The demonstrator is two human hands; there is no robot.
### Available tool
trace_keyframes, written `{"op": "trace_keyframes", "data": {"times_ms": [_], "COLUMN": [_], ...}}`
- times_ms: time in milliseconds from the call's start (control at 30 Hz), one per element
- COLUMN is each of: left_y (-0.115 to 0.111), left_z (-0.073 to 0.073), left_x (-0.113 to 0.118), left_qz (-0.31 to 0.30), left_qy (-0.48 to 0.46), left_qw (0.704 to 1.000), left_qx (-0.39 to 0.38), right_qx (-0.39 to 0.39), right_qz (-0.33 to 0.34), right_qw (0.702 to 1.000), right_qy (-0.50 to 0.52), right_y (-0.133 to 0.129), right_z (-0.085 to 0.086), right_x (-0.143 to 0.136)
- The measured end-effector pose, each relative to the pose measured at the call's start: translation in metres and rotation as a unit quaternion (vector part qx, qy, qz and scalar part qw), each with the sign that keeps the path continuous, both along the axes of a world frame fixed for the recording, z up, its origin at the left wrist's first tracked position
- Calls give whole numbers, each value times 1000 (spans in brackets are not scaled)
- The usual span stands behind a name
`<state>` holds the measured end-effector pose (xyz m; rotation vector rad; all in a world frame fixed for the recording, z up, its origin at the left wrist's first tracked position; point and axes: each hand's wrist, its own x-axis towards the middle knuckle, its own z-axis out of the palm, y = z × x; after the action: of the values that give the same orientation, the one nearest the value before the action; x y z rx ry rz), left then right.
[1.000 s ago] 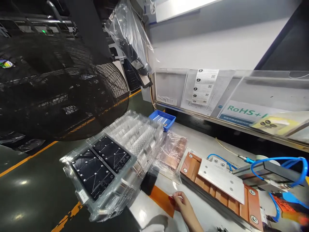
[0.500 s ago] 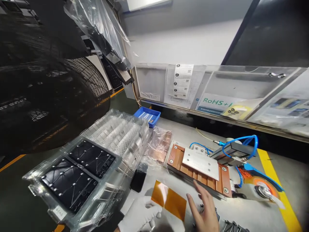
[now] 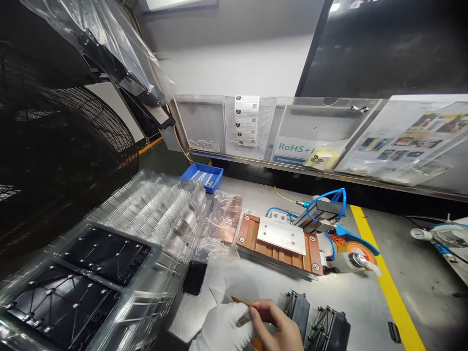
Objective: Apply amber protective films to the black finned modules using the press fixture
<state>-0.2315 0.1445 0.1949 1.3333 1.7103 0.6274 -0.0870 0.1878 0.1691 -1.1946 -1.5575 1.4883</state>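
My left hand (image 3: 224,327), in a white glove with a bare fingertip showing, is closed on the amber film (image 3: 239,300) at the bottom centre. My bare right hand (image 3: 278,324) meets it from the right, its fingers pinched at the film's edge. Most of the film is hidden behind both hands. Just right of my right hand lie black ribbed parts (image 3: 298,312) on the metal table (image 3: 365,292). Beyond the hands sits a copper-coloured fixture (image 3: 248,234) with a silver plate (image 3: 281,236) on top.
Stacked clear trays (image 3: 146,204) with black panels (image 3: 106,253) fill the left. A phone (image 3: 195,278), a bagged copper piece (image 3: 228,219) and a blue bin (image 3: 203,176) stand beside them. Right of the fixture are blue air hoses (image 3: 343,204) and a tape roll (image 3: 356,258).
My right hand has gone from spread fingers beside the film to a pinch against my left hand. The film is now mostly covered. The view has shifted to the right.
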Motion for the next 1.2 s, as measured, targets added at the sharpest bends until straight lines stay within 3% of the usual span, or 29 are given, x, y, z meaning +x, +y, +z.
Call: {"op": "trace_keyframes", "data": {"times_ms": [100,233,367,567,700,800,967,1067,1200], "left_y": [1,2,1,-3,-7,-11,-23,-29,-27], "left_z": [9,17,17,11,11,8,-15,-40,-72], "left_x": [2,2,5,12,10,3,-11,-19,-37], "left_qz": [14,16,18,12,16,54,193,226,198], "left_qy": [-57,-139,-147,-132,-90,-87,-166,-144,-40], "left_qw": [997,987,986,988,994,994,963,957,966], "left_qx": [-41,-80,-82,-83,-68,-37,-91,-112,-160], "right_qx": [-142,-278,-346,-437,-451,-453,-457,-427,-344], "right_qz": [-30,-11,-18,-114,-164,-222,-403,-438,-476], "right_qw": [988,950,923,853,826,801,706,708,749], "right_qy": [62,143,169,262,295,323,361,353,309], "right_y": [4,11,9,6,21,39,66,73,79], "right_z": [3,3,0,-17,-30,-31,-26,-22,-8], "right_x": [2,8,12,14,30,54,107,132,142]}}
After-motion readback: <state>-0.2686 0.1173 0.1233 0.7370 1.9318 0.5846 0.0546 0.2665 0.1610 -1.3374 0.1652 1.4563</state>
